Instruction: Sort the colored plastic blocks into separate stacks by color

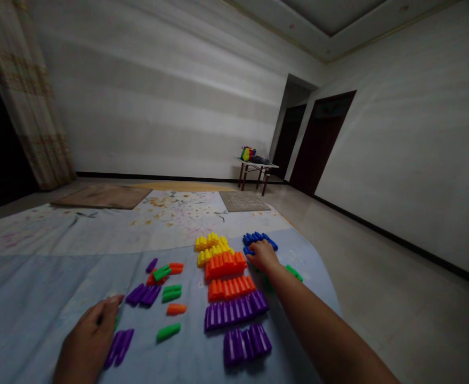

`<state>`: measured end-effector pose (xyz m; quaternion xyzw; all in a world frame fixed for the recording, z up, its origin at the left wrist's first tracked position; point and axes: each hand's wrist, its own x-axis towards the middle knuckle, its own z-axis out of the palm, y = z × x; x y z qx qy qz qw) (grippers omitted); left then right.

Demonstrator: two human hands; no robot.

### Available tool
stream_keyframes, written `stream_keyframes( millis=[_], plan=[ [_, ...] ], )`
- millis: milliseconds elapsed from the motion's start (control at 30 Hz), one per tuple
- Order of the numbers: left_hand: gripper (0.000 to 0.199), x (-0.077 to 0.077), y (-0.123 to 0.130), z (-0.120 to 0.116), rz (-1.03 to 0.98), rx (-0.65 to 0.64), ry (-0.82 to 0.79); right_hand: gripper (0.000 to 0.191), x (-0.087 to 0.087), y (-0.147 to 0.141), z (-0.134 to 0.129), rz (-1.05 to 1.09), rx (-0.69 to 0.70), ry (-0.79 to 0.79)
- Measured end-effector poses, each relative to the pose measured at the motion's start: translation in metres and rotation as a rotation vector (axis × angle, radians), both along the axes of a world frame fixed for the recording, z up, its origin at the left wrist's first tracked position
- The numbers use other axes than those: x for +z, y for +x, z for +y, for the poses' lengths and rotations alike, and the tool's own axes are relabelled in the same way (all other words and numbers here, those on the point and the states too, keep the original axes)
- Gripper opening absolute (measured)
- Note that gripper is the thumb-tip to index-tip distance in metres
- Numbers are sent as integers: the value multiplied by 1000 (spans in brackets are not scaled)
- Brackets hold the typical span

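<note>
My right hand [264,254] reaches over to the blue plastic caps [260,238], its fingers closed on one blue cap at the near edge of that row. Green caps [294,272] lie partly hidden behind my right wrist. At the lower left, my left hand [86,338] rests low over the cloth with fingers curled together. A bit of green shows beside its fingers; what it holds is hidden. Just below it lie purple caps [119,346]. Between my hands stand neat rows of yellow caps [212,249], orange caps [231,288] and purple caps [236,312].
Loose green caps [168,332], an orange cap [176,309] and more purple caps [143,294] are scattered left of the rows. A flowered cloth [178,213] covers the surface, with a brown mat [104,197] and a grey mat [244,201] at its far side. A small table [258,164] stands beyond.
</note>
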<state>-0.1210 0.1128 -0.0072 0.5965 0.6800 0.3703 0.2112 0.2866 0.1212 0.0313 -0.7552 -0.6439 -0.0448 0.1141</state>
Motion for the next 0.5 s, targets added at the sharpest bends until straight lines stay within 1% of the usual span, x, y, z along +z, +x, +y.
stream_keyframes(
  millis=[100,267,400,500],
  plan=[
    [52,0,1,0,10,4,-8,24,-3,-3,7,-56,-41,-25],
    [52,-4,0,3,11,11,-26,23,-2,-8,11,-106,-71,-52],
    [49,-10,-4,7,20,12,-27,24,1,-7,9,-99,-105,-58],
    [49,-11,-5,7,28,6,-21,24,5,-5,6,-62,-131,-41]
  ],
)
